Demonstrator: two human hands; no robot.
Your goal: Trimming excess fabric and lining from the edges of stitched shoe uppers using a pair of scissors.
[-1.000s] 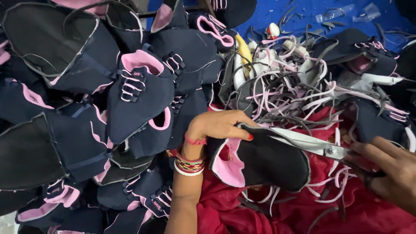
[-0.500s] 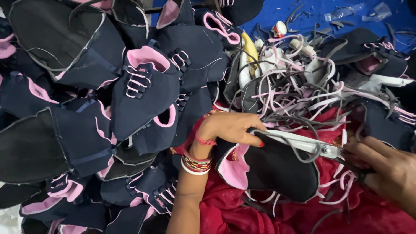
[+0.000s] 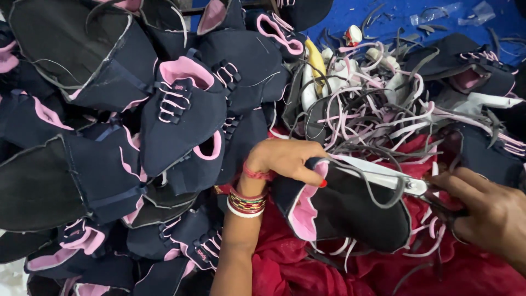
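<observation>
My left hand (image 3: 287, 159), with bangles and a red thread at the wrist, grips the top edge of a dark navy shoe upper with pink lining (image 3: 350, 211) that lies over red cloth. My right hand (image 3: 487, 211) holds the handles of a pair of scissors (image 3: 383, 176). The pale blades lie along the upper's edge and reach toward the fingers of my left hand. A thin grey strip curls off the upper under the blades.
A big heap of navy and pink shoe uppers (image 3: 181, 115) fills the left half. A tangle of pink, white and grey trimmed strips (image 3: 372, 109) lies behind the hands. Red cloth (image 3: 329, 274) covers the lap area and a blue sheet (image 3: 383, 16) lies at the far side.
The view has shifted slightly. My left hand has kept its grip on the upper, and the scissors have worked along its edge, leaving a longer grey strip hanging off.
</observation>
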